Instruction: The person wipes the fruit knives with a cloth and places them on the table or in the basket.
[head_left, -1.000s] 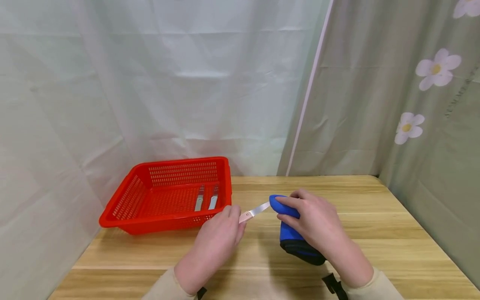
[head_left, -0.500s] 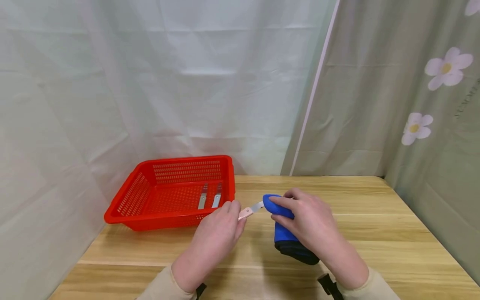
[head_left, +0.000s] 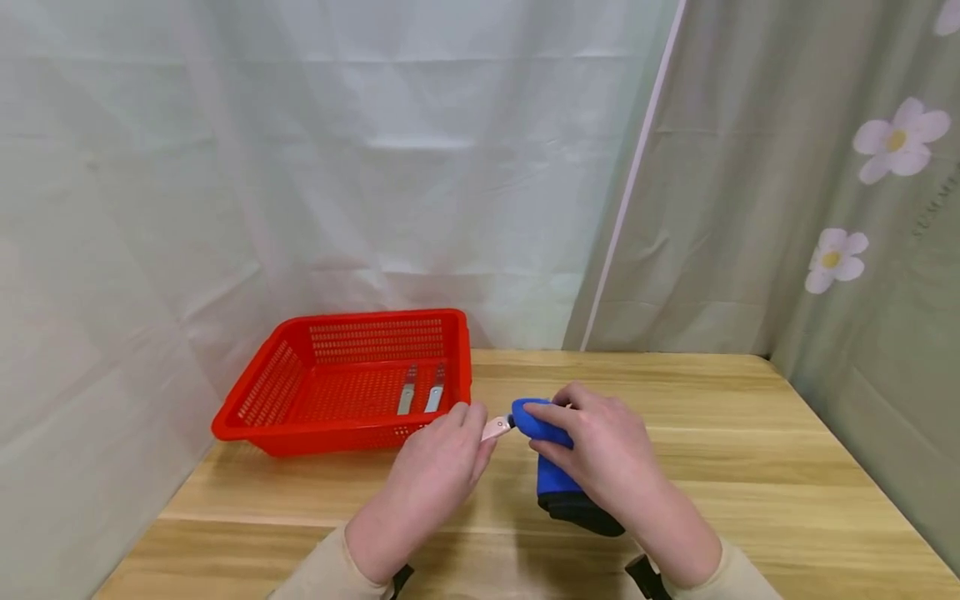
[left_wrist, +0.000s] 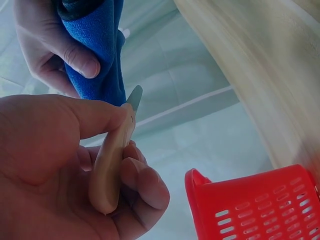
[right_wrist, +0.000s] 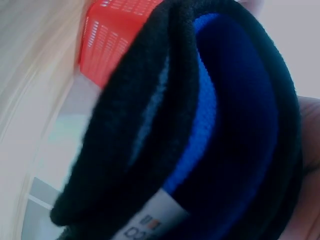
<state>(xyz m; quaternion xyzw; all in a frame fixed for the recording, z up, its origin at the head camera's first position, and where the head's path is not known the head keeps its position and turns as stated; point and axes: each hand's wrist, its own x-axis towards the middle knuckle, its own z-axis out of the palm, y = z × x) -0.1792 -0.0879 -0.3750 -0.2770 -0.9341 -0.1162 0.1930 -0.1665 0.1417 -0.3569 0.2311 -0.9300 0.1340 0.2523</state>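
Observation:
My left hand (head_left: pixel 442 454) grips the pale pink handle (left_wrist: pixel 106 175) of a small knife (head_left: pixel 496 428). In the left wrist view the handle runs between thumb and curled fingers, and a short piece of blade (left_wrist: pixel 135 96) shows past the thumb. My right hand (head_left: pixel 600 442) pinches a folded blue cloth (head_left: pixel 555 477) with black edging, its fold lying over the blade close to the handle. Most of the blade is hidden there. The right wrist view is filled by the cloth's dark hem (right_wrist: pixel 187 65) and a white label (right_wrist: pixel 152 217).
A red perforated basket (head_left: pixel 337 436) stands at the left on the wooden table (head_left: pixel 712 475). Inside it lie two knives, one with a grey handle (head_left: pixel 406 398) and one with a whitish handle (head_left: pixel 434 398). A pale curtain (head_left: pixel 420 167) hangs behind the table.
My right hand has slid the blue cloth left along the blade to the handle, covering metal that showed before. The left hand has kept its hold on the knife, nearly still.

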